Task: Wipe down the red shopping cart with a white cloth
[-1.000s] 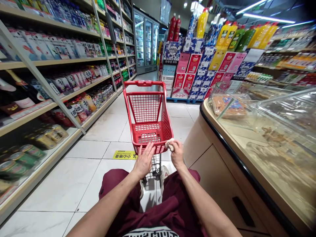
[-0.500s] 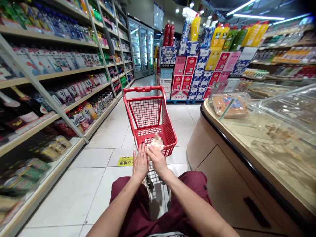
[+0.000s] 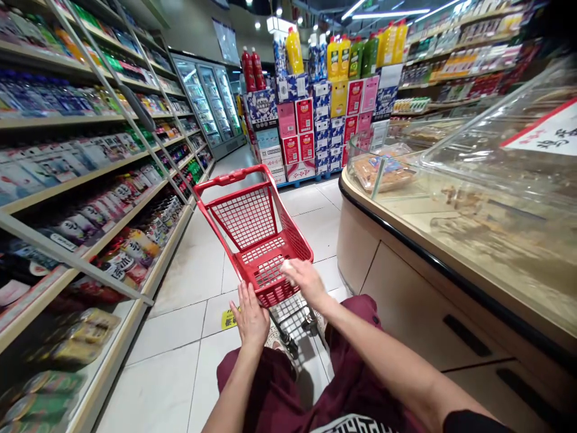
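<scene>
Your left hand [image 3: 250, 319] is spread open, and its fingers lie against the near left corner of the red cart [image 3: 278, 294]; it does not grip around anything. This is a good support, I think: press lightly there, so that the cart does not roll when you push with the other side. The cart stands directly before you, between your knees, with its handle at the far end. Over its near rim, to the right, is the white cloth [image 3: 285, 265]; only a small part of it shows. Your right hand [image 3: 309, 281] is closed around this cloth. Whether the cloth touches the plastic, I cannot tell. It would be better to let more cloth come out under the fingertips and to follow the rim with even pressure.

About the surroundings: at the left, the drinks shelf [image 3: 101, 225] is well apart from your arm. The yellow floor sign [image 3: 229, 319] is partly hidden behind your left hand. Your shoes are near the small wheels [image 3: 291, 344], so a rolling cart could knock them. Farther away stand the stacked boxes [image 3: 297, 147]. At the right, the curved counter [image 3: 360, 243] limits the room for your right knee and elbow.
</scene>
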`<state>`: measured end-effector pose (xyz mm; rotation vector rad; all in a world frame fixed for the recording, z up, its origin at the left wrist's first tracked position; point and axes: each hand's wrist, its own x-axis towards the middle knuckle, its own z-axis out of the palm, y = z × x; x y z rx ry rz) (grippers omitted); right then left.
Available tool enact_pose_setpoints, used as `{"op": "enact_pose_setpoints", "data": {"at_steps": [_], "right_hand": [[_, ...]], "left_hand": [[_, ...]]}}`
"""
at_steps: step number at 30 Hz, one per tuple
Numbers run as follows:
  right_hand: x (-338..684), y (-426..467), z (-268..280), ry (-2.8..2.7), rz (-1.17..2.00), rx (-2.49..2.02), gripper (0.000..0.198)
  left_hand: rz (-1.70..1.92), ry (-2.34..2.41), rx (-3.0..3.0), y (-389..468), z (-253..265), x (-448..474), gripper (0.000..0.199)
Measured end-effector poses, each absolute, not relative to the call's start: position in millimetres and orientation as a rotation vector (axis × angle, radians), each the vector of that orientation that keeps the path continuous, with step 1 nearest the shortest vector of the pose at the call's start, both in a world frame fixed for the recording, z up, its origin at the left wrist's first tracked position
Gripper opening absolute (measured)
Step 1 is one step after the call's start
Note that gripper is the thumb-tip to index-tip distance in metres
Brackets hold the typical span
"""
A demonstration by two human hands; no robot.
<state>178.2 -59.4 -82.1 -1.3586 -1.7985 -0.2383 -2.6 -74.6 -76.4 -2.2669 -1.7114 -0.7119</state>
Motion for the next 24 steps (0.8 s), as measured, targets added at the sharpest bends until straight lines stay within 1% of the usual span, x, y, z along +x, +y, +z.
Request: {"op": "enact_pose_setpoints", "data": {"at_steps": [3, 7, 9, 14, 17, 20, 24], "right_hand": [[184.9, -59.4, -86.9, -1.633, -0.254, -1.473, 0.035], [161.6, -61.3, -91.4, -1.796, -0.268, -1.287, 0.032], [167.7, -61.7, -87.6, -1.845, -0.265, -1.249, 0.030], [195.4, -63.4, -83.1, -1.597, -0.277, -1.433, 0.035], [168.2, -64.1, -88.0, -1.730, -0.270, -1.265, 0.034], [160.1, -64.2, -82.7, -1.799, -0.170, -1.190, 0.031], [207.9, -72.5, -54.4, -1.559, 0.032, -1.356, 0.037]], "left_hand": [[-0.705, -1.727, -2.259, -74.6, -76.1, 1.3, 0.071], [-0.665, -1.717, -2.259, -73.1, -75.5, 0.9, 0.071], [-0.624, -1.689, -2.278, -72.2, -74.4, -2.7, 0.070], [-0.610, -1.677, -2.304, -72.0, -73.6, -3.6, 0.070], [-0.635, -1.700, -2.305, -71.6, -74.3, -0.7, 0.070], [-0.659, -1.707, -2.316, -70.6, -73.0, -4.8, 0.071], [-0.855, -1.724, -2.408, -68.7, -57.6, -4.3, 0.067]]}}
